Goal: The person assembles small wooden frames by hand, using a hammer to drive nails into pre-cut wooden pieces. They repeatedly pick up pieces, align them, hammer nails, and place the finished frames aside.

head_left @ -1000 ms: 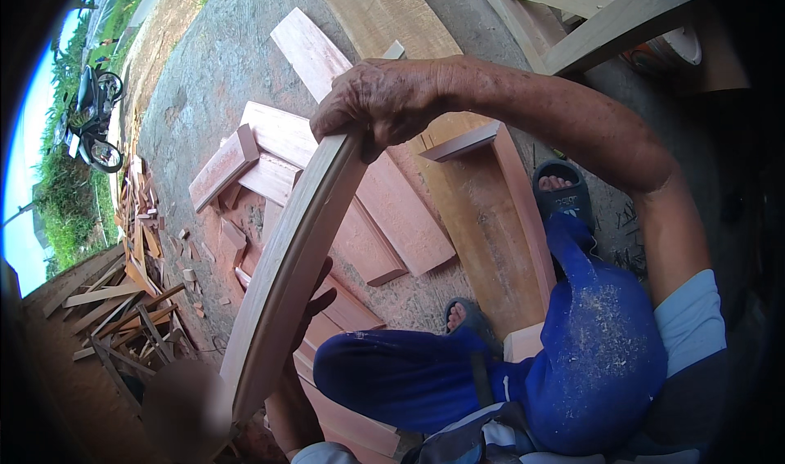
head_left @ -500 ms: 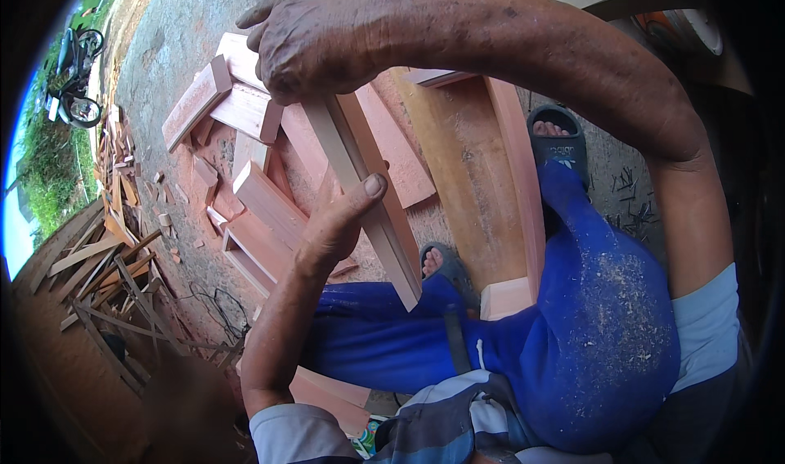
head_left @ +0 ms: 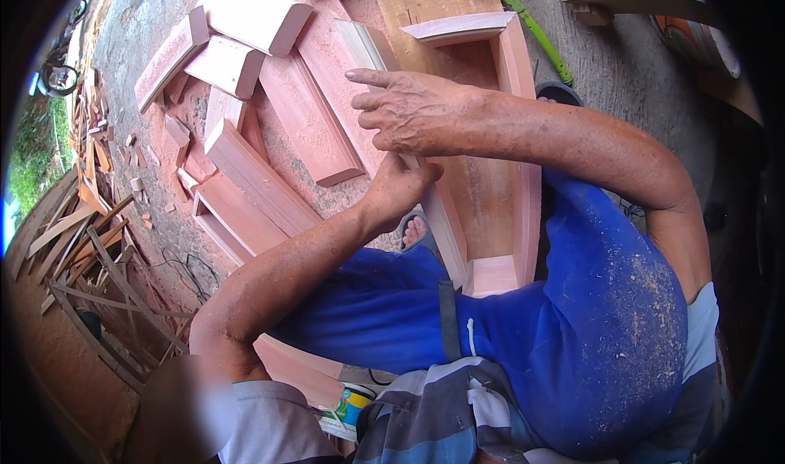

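A long moulded wooden strip (head_left: pixel 442 219) runs from the upper middle down toward my lap, its lower end against a short end block (head_left: pixel 493 276). My left hand (head_left: pixel 401 190) grips it near the middle, thumb across the top. Just above, my right hand (head_left: pixel 417 114) lies over the same strip with fingers bent around it, the index finger straighter; the fingertips' contact is partly hidden. To the right, a long side board (head_left: pixel 523 137) joins the end block and a short crosspiece (head_left: pixel 458 27), and the strip lies along the open side of this frame.
A hammer (head_left: pixel 531 31) with a green handle lies beyond the frame. Several pinkish boards (head_left: pixel 307 121) are stacked at left on the dusty ground. Farther left is a scrap wood pile (head_left: pixel 114 276). A wide plank (head_left: pixel 482 194) lies under the frame. A small tub (head_left: pixel 352 405) stands by my hip.
The strip has come down from a raised, tilted position to lie beside the frame. Both hands moved down and right with it, closer together. The hammer and crosspiece now show more fully.
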Demonstrator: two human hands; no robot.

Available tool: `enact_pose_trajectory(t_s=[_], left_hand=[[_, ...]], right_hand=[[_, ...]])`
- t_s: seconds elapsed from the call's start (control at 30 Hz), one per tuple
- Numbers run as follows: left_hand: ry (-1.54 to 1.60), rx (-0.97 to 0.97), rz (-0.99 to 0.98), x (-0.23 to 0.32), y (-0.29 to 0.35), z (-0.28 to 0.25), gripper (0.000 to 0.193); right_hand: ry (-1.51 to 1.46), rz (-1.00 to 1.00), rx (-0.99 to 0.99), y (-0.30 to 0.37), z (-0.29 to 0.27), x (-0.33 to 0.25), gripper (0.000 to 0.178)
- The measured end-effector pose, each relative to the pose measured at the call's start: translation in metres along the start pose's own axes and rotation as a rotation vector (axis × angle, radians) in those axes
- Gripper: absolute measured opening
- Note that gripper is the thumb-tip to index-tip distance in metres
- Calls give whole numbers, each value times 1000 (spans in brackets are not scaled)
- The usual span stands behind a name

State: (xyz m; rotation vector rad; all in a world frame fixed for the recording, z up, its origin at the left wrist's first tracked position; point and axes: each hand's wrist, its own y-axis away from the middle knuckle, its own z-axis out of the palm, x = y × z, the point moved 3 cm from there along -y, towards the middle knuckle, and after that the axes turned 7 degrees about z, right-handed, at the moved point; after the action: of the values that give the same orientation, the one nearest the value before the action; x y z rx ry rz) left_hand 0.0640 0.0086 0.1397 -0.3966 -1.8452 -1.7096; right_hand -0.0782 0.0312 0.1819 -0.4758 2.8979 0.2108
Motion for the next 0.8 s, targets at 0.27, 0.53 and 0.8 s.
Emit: enact_pose_trajectory(t_s=[0.27,0.53,0.8], left_hand=[[3,63,296,24,-22,-1,75],[30,309,608,103,-98,-37,97],[11,353,529,75,-83,4,94]], right_hand=[[-97,576,696,87,-10,40,52],[-689,959,660,131,42,90,49],[-799,1042,708,124,45,91,30]])
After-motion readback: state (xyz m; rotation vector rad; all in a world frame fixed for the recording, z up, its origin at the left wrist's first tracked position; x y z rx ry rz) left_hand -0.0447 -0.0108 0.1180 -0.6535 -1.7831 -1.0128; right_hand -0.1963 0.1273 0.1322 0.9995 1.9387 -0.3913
